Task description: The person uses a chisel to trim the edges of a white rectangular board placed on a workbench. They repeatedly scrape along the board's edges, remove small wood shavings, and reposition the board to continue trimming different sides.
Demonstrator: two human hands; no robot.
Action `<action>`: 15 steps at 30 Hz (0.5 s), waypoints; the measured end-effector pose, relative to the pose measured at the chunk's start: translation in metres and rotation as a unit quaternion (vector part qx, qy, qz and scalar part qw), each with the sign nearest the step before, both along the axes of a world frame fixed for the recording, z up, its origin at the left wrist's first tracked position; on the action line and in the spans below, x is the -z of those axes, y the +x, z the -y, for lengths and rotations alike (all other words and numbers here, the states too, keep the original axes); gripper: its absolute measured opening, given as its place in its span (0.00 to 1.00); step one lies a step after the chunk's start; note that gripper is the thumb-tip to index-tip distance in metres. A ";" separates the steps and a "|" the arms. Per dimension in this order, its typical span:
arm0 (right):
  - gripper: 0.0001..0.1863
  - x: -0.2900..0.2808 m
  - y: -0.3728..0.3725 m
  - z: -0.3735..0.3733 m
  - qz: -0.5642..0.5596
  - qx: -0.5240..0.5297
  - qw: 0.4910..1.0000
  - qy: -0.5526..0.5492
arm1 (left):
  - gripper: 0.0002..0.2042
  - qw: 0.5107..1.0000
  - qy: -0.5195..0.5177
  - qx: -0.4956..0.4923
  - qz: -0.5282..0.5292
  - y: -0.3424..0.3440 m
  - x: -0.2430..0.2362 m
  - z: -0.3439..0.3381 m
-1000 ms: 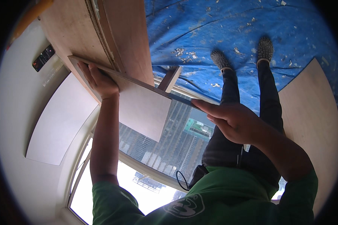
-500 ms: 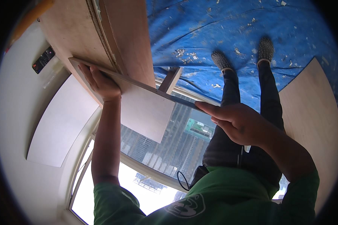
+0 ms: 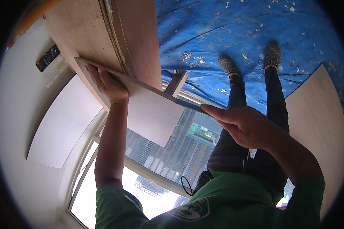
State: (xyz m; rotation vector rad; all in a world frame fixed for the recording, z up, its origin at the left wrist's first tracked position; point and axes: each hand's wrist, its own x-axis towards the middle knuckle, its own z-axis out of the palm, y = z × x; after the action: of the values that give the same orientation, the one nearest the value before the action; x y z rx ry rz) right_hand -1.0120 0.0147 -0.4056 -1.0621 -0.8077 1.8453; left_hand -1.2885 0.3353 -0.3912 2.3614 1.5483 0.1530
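Observation:
My left hand (image 3: pixel 110 87) lies flat on a pale thin board (image 3: pixel 153 118), fingers stretched out along its face near the wooden edge. The board juts from beside a large wooden panel over the window area. My right hand (image 3: pixel 242 126) is closed around what looks like a hand saw, its index finger stretched forward. The thin dark saw blade (image 3: pixel 191 105), seen edge-on, runs from that hand to the board's right end. Most of the handle is hidden by my palm; a light bit of it shows below. How deep the blade sits cannot be made out.
A large wooden panel (image 3: pixel 80 28) stands at upper left. Near the pale wall are a black remote control (image 3: pixel 48 58) and a white sheet (image 3: pixel 67 122). Blue sheeting (image 3: pixel 206 34) with scattered chips covers the floor; another board (image 3: pixel 317 103) lies right. A window (image 3: pixel 160 152) is below my arms.
The view has shifted slightly, moving the board and wooden panel a little right in the picture. My right hand is slightly closer to the board's end; my left hand remains flat on it.

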 end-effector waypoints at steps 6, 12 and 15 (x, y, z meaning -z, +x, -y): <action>0.30 0.001 -0.001 -0.002 0.002 -0.056 0.998 -0.028 | 0.30 0.999 0.012 -0.034 -0.008 -0.004 0.000 0.001; 0.31 0.000 0.000 -0.005 0.020 -0.024 1.000 0.003 | 0.32 0.998 0.036 0.046 -0.019 -0.005 0.001 -0.001; 0.31 -0.002 0.006 -0.007 0.021 -0.083 0.996 -0.031 | 0.33 0.999 0.031 0.032 -0.008 -0.003 0.000 0.001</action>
State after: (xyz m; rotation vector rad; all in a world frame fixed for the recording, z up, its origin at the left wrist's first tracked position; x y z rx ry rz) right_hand -1.0059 0.0216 -0.4036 -1.1051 -0.8909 2.0039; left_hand -1.2915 0.3339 -0.3913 2.4632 1.4935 0.1699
